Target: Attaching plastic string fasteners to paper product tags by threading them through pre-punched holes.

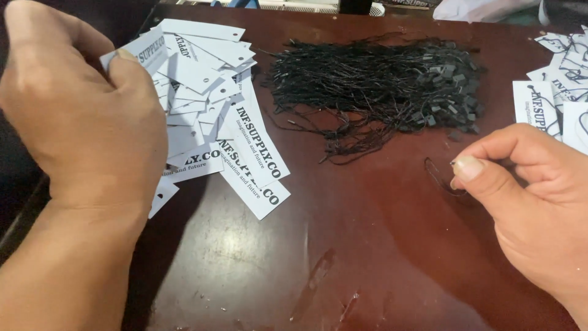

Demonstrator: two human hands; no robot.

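Looking down from the head camera, the view takes in a dark reddish-brown table point(343, 245) with two bare hands raised above it. The left hand point(79, 116) sits at the left edge, its back toward the camera, fingers curled in and the thumb pressed against a white paper tag point(144, 52) that it grips at the tag's near end. Just beyond and beneath that hand a loose heap of white tags point(214, 104) lies fanned over the table, each a narrow rectangle with dark print and a small punched hole; some overlap and a few slide toward the table's middle. The right hand point(533, 196) hovers at the right side, thumb and forefinger pinched narrowly together on a thin black string loop point(438, 178), which hangs from the fingertips and curves down toward the wood. Farther back, in the middle of the table, a tangled pile of black strings point(373, 86) spreads wide, its small black plastic clasps gathered at the right end. A second, smaller cluster of printed white tags point(554, 92) lies at the right edge, behind the right hand and well apart from the left heap. Pale cloth point(484, 9) shows at the table's far edge.
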